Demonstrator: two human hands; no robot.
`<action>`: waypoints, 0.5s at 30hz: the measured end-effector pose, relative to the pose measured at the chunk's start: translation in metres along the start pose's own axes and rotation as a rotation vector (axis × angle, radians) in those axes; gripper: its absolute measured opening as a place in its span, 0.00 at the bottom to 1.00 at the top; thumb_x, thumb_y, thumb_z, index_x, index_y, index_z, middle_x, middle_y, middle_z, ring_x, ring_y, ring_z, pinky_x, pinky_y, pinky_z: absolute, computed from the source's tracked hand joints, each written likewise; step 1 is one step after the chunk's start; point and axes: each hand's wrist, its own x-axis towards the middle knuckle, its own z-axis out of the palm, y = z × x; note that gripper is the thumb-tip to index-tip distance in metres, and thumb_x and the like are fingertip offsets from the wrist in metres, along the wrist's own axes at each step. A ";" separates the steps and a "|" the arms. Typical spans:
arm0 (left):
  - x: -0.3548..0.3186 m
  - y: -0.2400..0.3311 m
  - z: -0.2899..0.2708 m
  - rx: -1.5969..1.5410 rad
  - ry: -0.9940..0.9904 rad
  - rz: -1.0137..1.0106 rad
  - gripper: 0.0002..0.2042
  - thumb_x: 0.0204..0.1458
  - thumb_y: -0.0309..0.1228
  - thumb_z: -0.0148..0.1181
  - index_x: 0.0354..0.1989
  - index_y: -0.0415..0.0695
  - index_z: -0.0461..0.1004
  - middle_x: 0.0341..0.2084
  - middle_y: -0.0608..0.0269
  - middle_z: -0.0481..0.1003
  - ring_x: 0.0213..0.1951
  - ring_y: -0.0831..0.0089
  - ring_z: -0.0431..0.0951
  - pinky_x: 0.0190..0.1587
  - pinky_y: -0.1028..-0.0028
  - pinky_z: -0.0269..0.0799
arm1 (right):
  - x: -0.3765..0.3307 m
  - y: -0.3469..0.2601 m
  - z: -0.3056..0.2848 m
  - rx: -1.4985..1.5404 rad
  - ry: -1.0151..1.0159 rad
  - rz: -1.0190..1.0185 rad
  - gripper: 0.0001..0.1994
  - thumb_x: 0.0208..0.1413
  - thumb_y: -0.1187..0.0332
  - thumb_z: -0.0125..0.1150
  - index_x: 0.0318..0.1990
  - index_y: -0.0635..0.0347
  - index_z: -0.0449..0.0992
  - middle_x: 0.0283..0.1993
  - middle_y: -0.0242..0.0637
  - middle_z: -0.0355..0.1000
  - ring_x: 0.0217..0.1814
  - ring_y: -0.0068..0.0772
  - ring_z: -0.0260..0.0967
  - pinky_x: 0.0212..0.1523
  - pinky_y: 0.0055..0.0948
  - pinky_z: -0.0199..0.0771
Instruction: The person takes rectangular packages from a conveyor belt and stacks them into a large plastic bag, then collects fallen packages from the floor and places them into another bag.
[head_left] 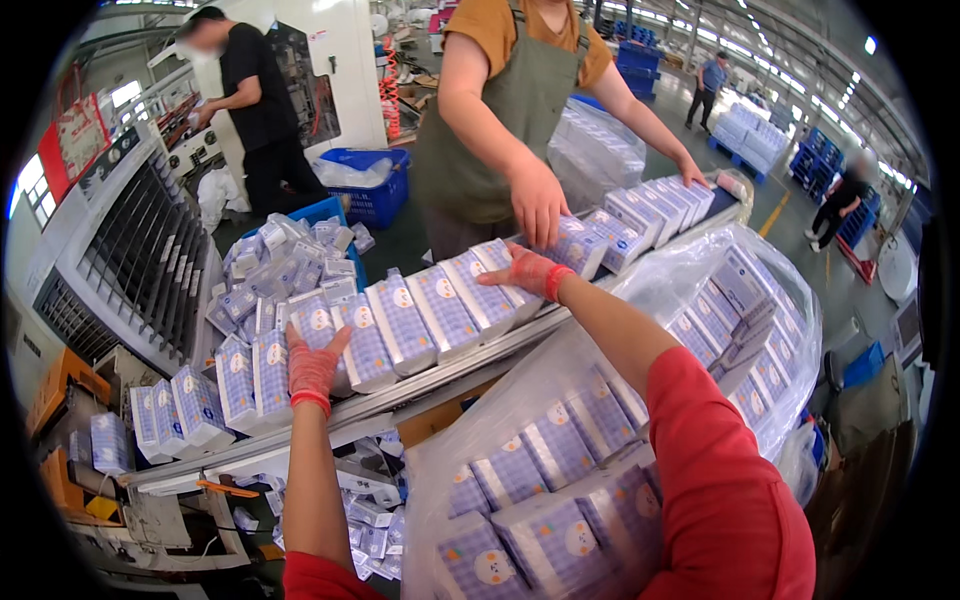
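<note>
Red sleeve [715, 480] nearest; left hand [312, 368] and right hand [528, 272], fingers spread, brace the row of packs [402, 325] between them on the conveyor [430, 383]; even inward pressure should stop gaps opening.

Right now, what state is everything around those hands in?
Packs: lined up side by side
Conveyor: loaded; running or stopped, can't tell
Left grip: gloved, open, touching the line's left part
Right grip: gloved, open, touching its right part
Co-worker's nearer hand: bare, at a pack
Clear bag: holding stacked packs; sealed or not, can't tell
Small packs: heaped, jumbled
Blue crate: holding whitish plastic
</note>
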 end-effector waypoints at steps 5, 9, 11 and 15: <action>-0.022 0.064 -0.035 -0.304 0.038 0.121 0.47 0.29 0.43 0.65 0.54 0.32 0.43 0.49 0.44 0.55 0.50 0.61 0.58 0.53 0.74 0.51 | -0.014 -0.020 -0.016 0.031 0.101 -0.159 0.33 0.30 0.59 0.68 0.46 0.60 0.60 0.41 0.36 0.66 0.43 0.27 0.62 0.45 0.25 0.60; -0.022 0.123 -0.069 -0.278 0.153 0.265 0.45 0.31 0.39 0.65 0.55 0.34 0.43 0.48 0.45 0.56 0.49 0.62 0.59 0.53 0.72 0.52 | -0.057 -0.068 -0.053 0.183 0.156 -0.348 0.36 0.31 0.56 0.67 0.49 0.60 0.57 0.43 0.36 0.64 0.45 0.27 0.61 0.46 0.26 0.60; -0.037 0.171 -0.090 -0.352 0.138 0.386 0.39 0.34 0.37 0.62 0.53 0.37 0.47 0.47 0.48 0.58 0.46 0.65 0.62 0.50 0.73 0.55 | -0.065 -0.081 -0.087 0.034 0.311 -0.520 0.35 0.30 0.58 0.68 0.47 0.61 0.59 0.42 0.37 0.65 0.43 0.27 0.62 0.43 0.25 0.62; -0.077 0.246 -0.120 -0.508 0.112 0.549 0.27 0.40 0.34 0.58 0.50 0.42 0.55 0.44 0.53 0.62 0.40 0.71 0.67 0.44 0.75 0.63 | -0.143 -0.120 -0.152 0.069 0.225 -0.683 0.31 0.36 0.64 0.64 0.48 0.63 0.57 0.39 0.40 0.66 0.41 0.27 0.65 0.39 0.23 0.68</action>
